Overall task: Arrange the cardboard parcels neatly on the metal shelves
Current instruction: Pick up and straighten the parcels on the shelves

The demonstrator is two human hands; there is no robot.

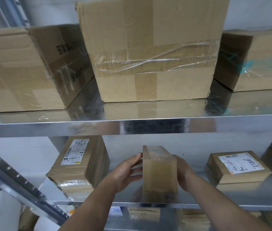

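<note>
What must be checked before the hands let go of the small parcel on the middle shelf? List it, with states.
1. small parcel sits upright on the middle shelf: ok.
2. left hand lies flat against its left side: ok.
3. right hand hold on its right side: cannot tell, mostly hidden.
4. Apart from the labelled parcel to its left: ok.
5. Apart from the flat parcel to its right: ok.
</note>
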